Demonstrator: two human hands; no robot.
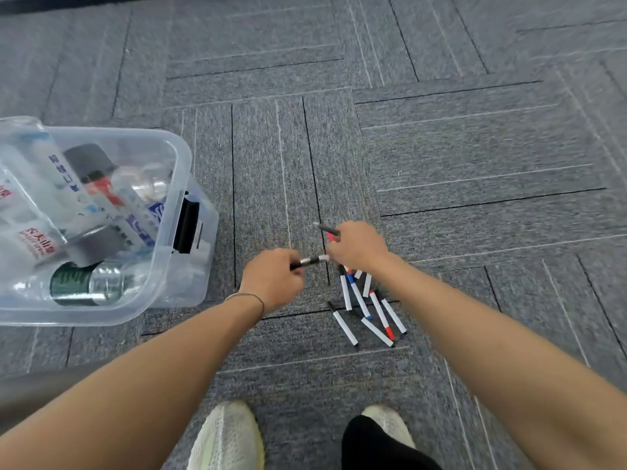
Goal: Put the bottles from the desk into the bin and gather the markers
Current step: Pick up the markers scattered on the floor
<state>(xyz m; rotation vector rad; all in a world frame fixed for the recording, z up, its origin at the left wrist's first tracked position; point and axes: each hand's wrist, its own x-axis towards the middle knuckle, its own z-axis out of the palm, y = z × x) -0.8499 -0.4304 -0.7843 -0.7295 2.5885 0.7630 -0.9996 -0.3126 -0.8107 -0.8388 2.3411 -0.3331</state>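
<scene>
Several white markers [368, 308] with black, blue and red caps lie in a loose pile on the grey carpet. Just above the pile, my right hand [358, 247] is closed on a few markers whose tips stick out past my fingers. My left hand [273, 278] grips one end of a black-and-white marker [314, 260] that reaches across to my right hand. A clear plastic bin [176, 212] on the floor at the left holds several bottles [91, 283], some with white labels, one with a green label.
The floor is grey carpet tile [475, 137] with thin lines. My two light-coloured shoes [227, 435] stand at the bottom edge, right below my arms. A dark strip runs along the top left corner.
</scene>
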